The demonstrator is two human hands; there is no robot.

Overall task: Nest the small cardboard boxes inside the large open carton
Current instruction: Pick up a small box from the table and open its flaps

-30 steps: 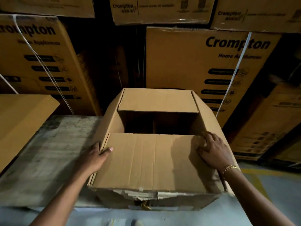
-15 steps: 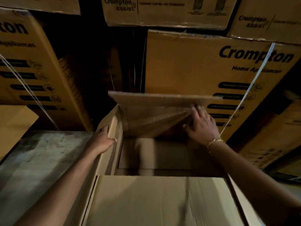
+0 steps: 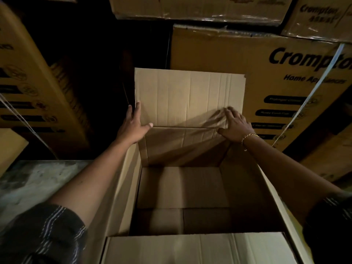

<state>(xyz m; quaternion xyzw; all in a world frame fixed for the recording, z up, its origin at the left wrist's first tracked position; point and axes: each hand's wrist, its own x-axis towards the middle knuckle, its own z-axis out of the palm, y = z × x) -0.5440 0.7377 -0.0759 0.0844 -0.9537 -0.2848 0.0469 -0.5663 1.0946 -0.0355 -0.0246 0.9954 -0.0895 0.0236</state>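
Note:
The large plain carton (image 3: 122, 191) stands open right below me, its bare cardboard floor showing inside. Its far flap (image 3: 188, 96) is raised upright. My left hand (image 3: 133, 124) grips that flap's left edge, thumb on the front and fingers behind. My right hand (image 3: 236, 124), a gold bracelet on the wrist, presses flat against the flap's lower right part, fingers spread. The near flap (image 3: 198, 248) lies folded out toward me at the bottom of the view. No small boxes show inside the carton.
Printed Crompton cartons (image 3: 285, 77) are stacked close behind and to the right, with more overhead (image 3: 198, 8) and at the left (image 3: 38, 88). A worn grey surface (image 3: 38, 183) lies to the left of the carton. Another brown box corner (image 3: 9, 147) sits at far left.
The far flap has swung from lying over the opening to standing upright. My left hand moved from the carton's left wall to the flap's edge; my right hand stayed on the flap.

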